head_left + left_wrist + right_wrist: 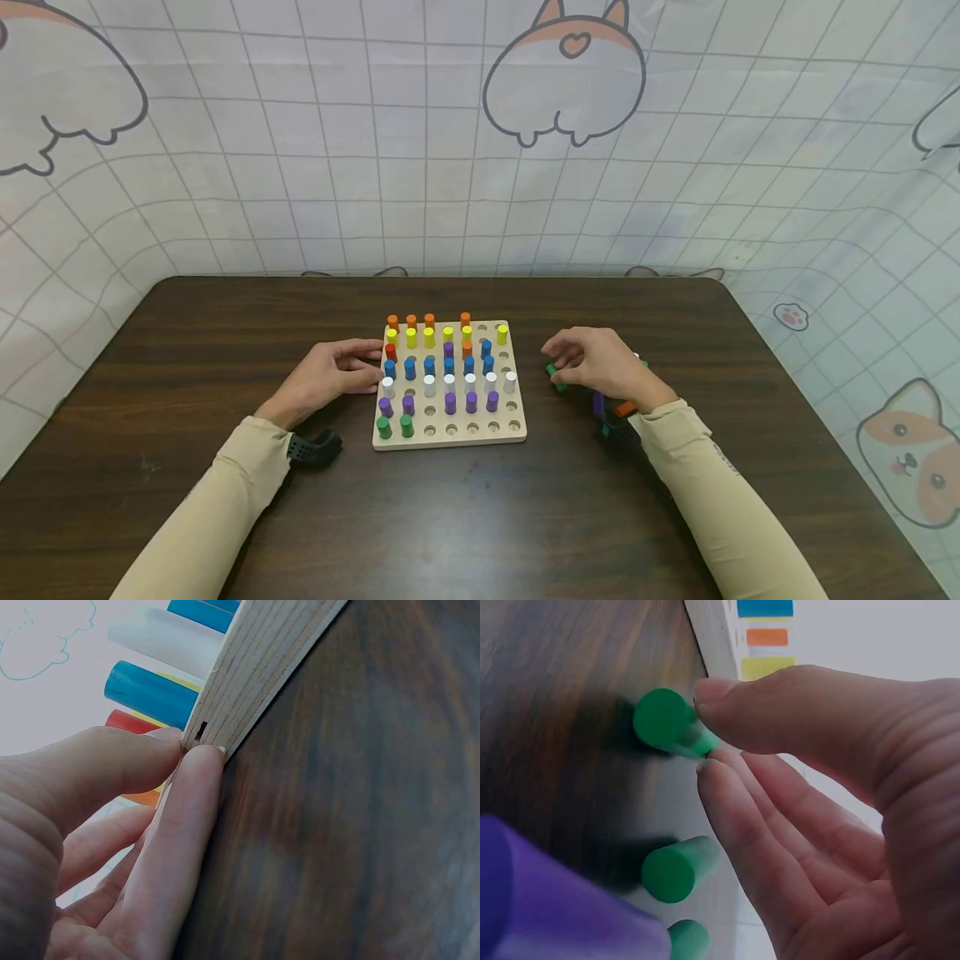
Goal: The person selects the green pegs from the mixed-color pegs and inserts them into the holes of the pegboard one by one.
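Note:
A light wooden pegboard (pixel 456 435) lies on the table, with coloured pegs standing in many of its holes. My left hand (pixel 330 372) holds its left edge, the thumb (pixel 142 757) at the top rim and a finger (pixel 196 795) low on the side. Right of the board, my right hand (pixel 600 364) hovers low over loose green pegs. Its thumb and fingers are bent and apart beside a green peg (pixel 660 718), close to it; whether they touch it cannot be told. Another green peg (pixel 669 874) and a large-looking purple peg (pixel 562 900) lie nearby.
Loose pegs, among them an orange peg (pixel 625 408) and a purple peg (pixel 597 403), lie partly hidden beneath the right wrist. The dark wooden table (pixel 450 517) ends at the back before a grid-patterned cloth (pixel 420 167).

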### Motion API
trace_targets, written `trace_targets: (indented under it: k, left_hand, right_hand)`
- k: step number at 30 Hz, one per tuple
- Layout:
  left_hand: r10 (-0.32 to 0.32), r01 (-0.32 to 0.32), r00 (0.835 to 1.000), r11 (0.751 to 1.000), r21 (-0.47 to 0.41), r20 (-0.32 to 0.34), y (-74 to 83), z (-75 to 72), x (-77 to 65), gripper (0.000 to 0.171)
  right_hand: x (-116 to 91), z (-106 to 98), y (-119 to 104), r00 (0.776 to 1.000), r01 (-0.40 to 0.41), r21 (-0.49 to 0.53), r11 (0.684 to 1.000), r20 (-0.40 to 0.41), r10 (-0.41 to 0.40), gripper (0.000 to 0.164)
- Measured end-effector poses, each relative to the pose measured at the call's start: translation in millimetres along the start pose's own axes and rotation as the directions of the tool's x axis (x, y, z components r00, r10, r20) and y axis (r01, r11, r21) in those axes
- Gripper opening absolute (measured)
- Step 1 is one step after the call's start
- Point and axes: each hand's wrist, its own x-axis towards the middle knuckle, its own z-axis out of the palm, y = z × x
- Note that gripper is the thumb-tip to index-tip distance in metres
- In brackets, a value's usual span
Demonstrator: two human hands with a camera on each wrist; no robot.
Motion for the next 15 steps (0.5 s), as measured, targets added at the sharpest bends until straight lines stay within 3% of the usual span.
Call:
trace_targets:
  k: [15]
  left_hand:
    - [-0.015, 0.015, 1.000, 1.000, -0.005, -0.002, 1.0, 0.2, 0.9, 0.064]
  right_hand:
    - [2.5, 4.9, 5.1, 1.000, 0.022, -0.036, 0.999, 0.021, -0.021, 0.032]
